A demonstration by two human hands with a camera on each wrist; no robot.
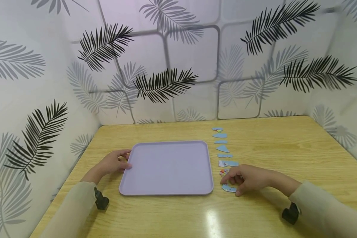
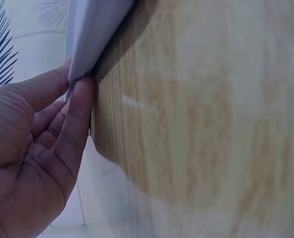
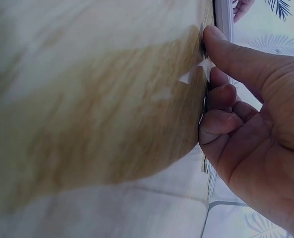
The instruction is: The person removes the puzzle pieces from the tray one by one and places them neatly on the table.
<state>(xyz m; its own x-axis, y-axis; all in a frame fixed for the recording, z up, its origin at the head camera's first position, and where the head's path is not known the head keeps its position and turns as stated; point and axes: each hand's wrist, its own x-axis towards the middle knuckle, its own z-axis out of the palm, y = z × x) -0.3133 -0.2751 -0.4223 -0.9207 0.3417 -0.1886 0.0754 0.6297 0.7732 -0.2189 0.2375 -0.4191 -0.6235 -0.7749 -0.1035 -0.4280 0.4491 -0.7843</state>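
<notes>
A pale lavender tray (image 1: 166, 168) lies flat on the wooden table. My left hand (image 1: 114, 162) holds its left rim, with the thumb on one side of the edge and fingers on the other, as the left wrist view shows at the tray's edge (image 2: 89, 39). To the tray's right, my right hand (image 1: 250, 180) bends over the near end of a column of flat pieces. Its index fingertip and thumb pinch the nearest flat light-blue piece (image 1: 228, 188), low against the tabletop. Just behind, a multicoloured piece (image 1: 224, 172) is partly hidden by the fingers.
Farther back in the column lie a blue-and-white piece (image 1: 228, 163), a narrow blue piece (image 1: 225, 155), a pointed blue piece (image 1: 223, 148) and several others. A leaf-patterned wall covering (image 1: 193, 109) rises behind the wooden table (image 1: 285, 142) and along its sides.
</notes>
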